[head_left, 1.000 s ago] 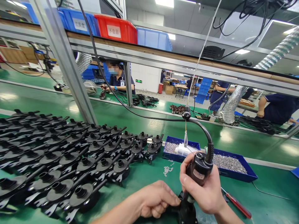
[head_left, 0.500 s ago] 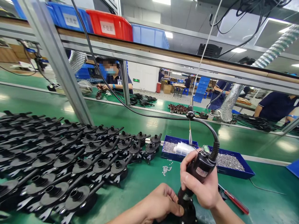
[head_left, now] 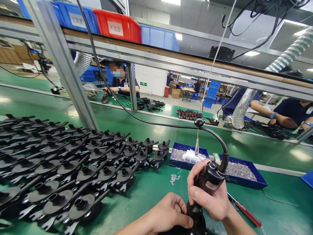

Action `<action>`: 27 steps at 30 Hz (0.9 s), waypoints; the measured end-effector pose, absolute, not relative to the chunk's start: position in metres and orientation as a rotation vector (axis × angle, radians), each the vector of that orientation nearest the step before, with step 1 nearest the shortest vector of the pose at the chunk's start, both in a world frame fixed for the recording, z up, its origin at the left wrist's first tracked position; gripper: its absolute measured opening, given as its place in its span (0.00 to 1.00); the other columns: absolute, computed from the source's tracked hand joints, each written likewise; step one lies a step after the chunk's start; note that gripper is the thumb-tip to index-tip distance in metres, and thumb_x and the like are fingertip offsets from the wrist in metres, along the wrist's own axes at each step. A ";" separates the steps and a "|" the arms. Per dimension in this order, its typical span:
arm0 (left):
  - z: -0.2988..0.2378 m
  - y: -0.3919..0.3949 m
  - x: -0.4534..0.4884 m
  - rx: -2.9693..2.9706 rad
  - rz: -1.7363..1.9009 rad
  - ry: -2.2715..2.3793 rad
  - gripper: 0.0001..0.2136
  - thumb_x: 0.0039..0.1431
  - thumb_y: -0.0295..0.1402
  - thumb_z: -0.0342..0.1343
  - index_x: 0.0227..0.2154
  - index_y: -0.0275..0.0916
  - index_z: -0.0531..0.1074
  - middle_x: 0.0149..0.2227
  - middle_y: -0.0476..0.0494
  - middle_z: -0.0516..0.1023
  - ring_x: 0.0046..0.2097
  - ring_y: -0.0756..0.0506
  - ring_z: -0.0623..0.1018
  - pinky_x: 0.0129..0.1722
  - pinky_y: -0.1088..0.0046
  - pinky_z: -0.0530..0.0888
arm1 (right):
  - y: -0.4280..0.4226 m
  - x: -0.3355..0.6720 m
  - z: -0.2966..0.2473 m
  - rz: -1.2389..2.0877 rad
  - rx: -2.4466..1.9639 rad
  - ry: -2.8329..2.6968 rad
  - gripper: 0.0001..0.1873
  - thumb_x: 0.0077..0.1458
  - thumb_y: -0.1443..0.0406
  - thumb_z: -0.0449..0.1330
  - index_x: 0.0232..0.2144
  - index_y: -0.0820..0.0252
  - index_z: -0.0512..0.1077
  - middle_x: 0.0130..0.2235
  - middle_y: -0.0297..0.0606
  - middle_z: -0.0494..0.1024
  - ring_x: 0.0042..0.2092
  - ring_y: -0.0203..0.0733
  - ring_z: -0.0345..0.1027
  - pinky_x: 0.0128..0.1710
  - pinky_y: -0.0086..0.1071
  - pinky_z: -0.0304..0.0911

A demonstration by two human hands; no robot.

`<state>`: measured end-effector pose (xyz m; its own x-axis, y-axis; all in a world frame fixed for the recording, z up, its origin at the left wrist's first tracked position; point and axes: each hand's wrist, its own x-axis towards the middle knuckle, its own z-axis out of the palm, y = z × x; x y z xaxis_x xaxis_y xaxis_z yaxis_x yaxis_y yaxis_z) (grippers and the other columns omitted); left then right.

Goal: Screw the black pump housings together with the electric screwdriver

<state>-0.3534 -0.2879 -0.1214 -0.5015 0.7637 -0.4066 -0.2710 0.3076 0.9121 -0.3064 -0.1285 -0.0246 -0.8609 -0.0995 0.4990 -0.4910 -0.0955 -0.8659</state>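
Observation:
My right hand (head_left: 211, 195) is wrapped round a black corded electric screwdriver (head_left: 212, 176), which points down at a slight tilt. Its lower end meets a round black assembly (head_left: 198, 223) at the bottom edge of the view. My left hand (head_left: 168, 213) pinches the left side of that black assembly, close to the screwdriver's tip. The tip itself and the spot it touches are hidden. Left of my hands, many similar black assemblies (head_left: 84, 205) with collars and forked silver terminals stand in rows on the green table.
Two blue trays of small metal parts (head_left: 178, 155) and screws (head_left: 241, 171) stand behind my hands. Loose nuts (head_left: 174, 179) lie on the table. A red-handled screwdriver (head_left: 248, 213) lies at right. The power cord (head_left: 156, 122) loops leftward. A co-worker (head_left: 122, 80) sits across.
Both hands, the screwdriver and the black assembly stay nearly in place. The whole view has shifted slightly. At far right, a co-worker's arm now stretches out over the black cables.

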 end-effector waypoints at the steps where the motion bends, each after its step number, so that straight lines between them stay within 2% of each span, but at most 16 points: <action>1: -0.124 -0.288 -0.354 0.472 1.368 1.624 0.23 0.36 0.47 0.78 0.24 0.40 0.70 0.18 0.60 0.64 0.22 0.54 0.56 0.24 0.73 0.50 | -0.128 -0.306 -0.024 2.016 0.655 -1.915 0.12 0.66 0.64 0.67 0.48 0.52 0.69 0.34 0.34 0.78 0.25 0.36 0.71 0.24 0.30 0.68; 4: -0.133 -0.286 -0.360 0.555 1.389 1.633 0.25 0.38 0.51 0.78 0.28 0.39 0.72 0.20 0.59 0.65 0.24 0.53 0.59 0.26 0.74 0.53 | -0.124 -0.302 -0.023 1.875 0.648 -1.996 0.09 0.67 0.66 0.65 0.47 0.53 0.69 0.35 0.35 0.77 0.25 0.37 0.73 0.25 0.32 0.70; 5: -0.135 -0.286 -0.364 0.601 1.419 1.660 0.25 0.44 0.54 0.75 0.29 0.39 0.73 0.21 0.58 0.66 0.25 0.53 0.61 0.27 0.75 0.56 | -0.122 -0.300 -0.024 1.814 0.637 -2.025 0.09 0.67 0.67 0.65 0.47 0.53 0.69 0.36 0.36 0.77 0.25 0.38 0.73 0.25 0.33 0.70; 7: -0.140 -0.287 -0.376 0.718 1.494 1.799 0.22 0.61 0.55 0.64 0.31 0.38 0.75 0.25 0.54 0.69 0.28 0.50 0.66 0.30 0.74 0.62 | -0.119 -0.299 -0.027 1.714 0.591 -2.045 0.10 0.67 0.68 0.64 0.48 0.53 0.70 0.37 0.37 0.78 0.25 0.39 0.74 0.25 0.33 0.70; 9: -0.143 -0.290 -0.391 0.854 1.478 2.097 0.18 0.73 0.46 0.52 0.36 0.37 0.78 0.32 0.48 0.76 0.36 0.46 0.74 0.39 0.72 0.68 | -0.119 -0.298 -0.030 1.679 0.510 -2.046 0.13 0.67 0.66 0.66 0.51 0.53 0.69 0.38 0.39 0.80 0.24 0.38 0.73 0.23 0.33 0.68; 11: -0.145 -0.295 -0.405 0.914 1.261 2.456 0.13 0.73 0.33 0.50 0.44 0.39 0.81 0.42 0.42 0.80 0.45 0.43 0.79 0.47 0.69 0.71 | -0.121 -0.298 -0.030 1.697 0.366 -2.049 0.14 0.67 0.63 0.67 0.51 0.53 0.69 0.36 0.38 0.81 0.23 0.38 0.71 0.22 0.32 0.68; 13: -0.145 -0.299 -0.415 0.882 0.975 2.684 0.15 0.71 0.27 0.51 0.49 0.42 0.82 0.47 0.41 0.80 0.48 0.41 0.81 0.50 0.69 0.72 | -0.126 -0.297 -0.025 1.700 0.218 -2.065 0.13 0.66 0.61 0.68 0.48 0.54 0.70 0.34 0.36 0.80 0.24 0.39 0.71 0.24 0.33 0.71; 15: -0.145 -0.299 -0.420 0.844 0.813 2.756 0.15 0.72 0.27 0.51 0.46 0.43 0.83 0.46 0.42 0.79 0.48 0.41 0.82 0.48 0.69 0.72 | -0.132 -0.296 -0.018 1.674 0.132 -2.061 0.12 0.65 0.59 0.69 0.45 0.54 0.72 0.31 0.34 0.79 0.25 0.39 0.71 0.26 0.34 0.72; 18: -0.144 -0.294 -0.424 0.849 0.761 2.769 0.14 0.73 0.29 0.52 0.39 0.43 0.84 0.43 0.43 0.79 0.47 0.42 0.83 0.47 0.70 0.72 | -0.136 -0.292 -0.008 1.623 0.093 -2.048 0.11 0.64 0.59 0.70 0.43 0.54 0.73 0.31 0.33 0.78 0.25 0.39 0.71 0.27 0.34 0.72; 20: -0.144 -0.289 -0.425 0.837 0.748 2.766 0.13 0.74 0.30 0.52 0.37 0.42 0.83 0.43 0.43 0.80 0.47 0.41 0.83 0.47 0.70 0.72 | -0.137 -0.289 -0.003 1.576 0.074 -2.005 0.10 0.63 0.61 0.71 0.42 0.54 0.74 0.31 0.34 0.79 0.25 0.39 0.72 0.26 0.34 0.71; 23: -0.145 -0.281 -0.425 0.770 0.715 2.772 0.14 0.74 0.28 0.49 0.40 0.38 0.81 0.47 0.38 0.80 0.46 0.39 0.84 0.47 0.66 0.73 | -0.139 -0.286 0.000 1.571 0.106 -1.838 0.10 0.64 0.64 0.70 0.43 0.53 0.73 0.31 0.33 0.79 0.24 0.40 0.73 0.25 0.34 0.70; 27: -0.143 -0.281 -0.422 0.705 0.751 2.744 0.13 0.74 0.25 0.45 0.45 0.35 0.76 0.50 0.33 0.79 0.47 0.37 0.83 0.48 0.62 0.72 | -0.147 -0.294 -0.010 1.636 0.175 -1.724 0.08 0.67 0.66 0.67 0.44 0.52 0.71 0.31 0.32 0.78 0.26 0.40 0.75 0.28 0.35 0.73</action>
<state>-0.4218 -0.2805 -0.1425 -0.8634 0.4991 -0.0739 0.3919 0.7557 0.5248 -0.2939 -0.1470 -0.0101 -0.7167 0.3806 0.5844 -0.5635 0.1776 -0.8068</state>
